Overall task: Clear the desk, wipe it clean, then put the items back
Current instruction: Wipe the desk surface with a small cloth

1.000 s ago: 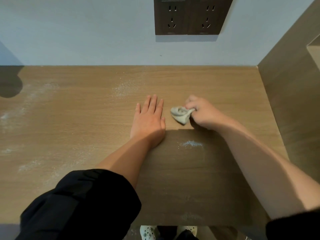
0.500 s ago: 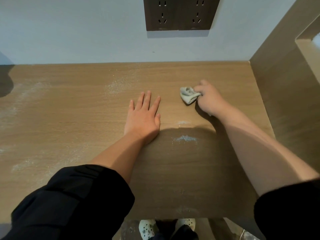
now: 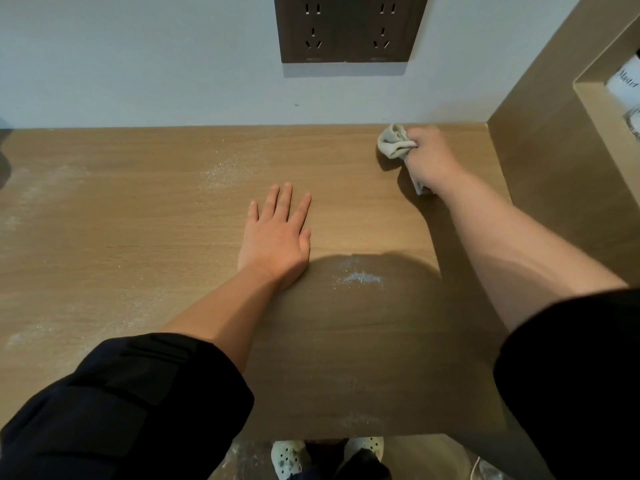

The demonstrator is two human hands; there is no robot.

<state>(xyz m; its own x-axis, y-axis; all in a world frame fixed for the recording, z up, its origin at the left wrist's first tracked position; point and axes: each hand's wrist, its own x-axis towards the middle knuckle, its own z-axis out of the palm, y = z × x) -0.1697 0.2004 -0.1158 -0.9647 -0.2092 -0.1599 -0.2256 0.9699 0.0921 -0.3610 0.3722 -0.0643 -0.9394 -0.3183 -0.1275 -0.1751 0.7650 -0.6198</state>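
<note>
Gripping cloth (image 3: 393,145) lengthwise, right hand (image 3: 429,161), bunch toward wall (image 3: 138,64)

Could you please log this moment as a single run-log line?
phase: wiping | right hand: grips cloth at back-right corner of desk | left hand: flat on desk | powder patches: not yet wiped

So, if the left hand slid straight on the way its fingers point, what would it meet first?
Probably the wall, below the sockets. The left hand lies flat on the desk; ahead of its fingers is only bare wood, with the dust patch slightly to the left, perhaps brushed.
</note>
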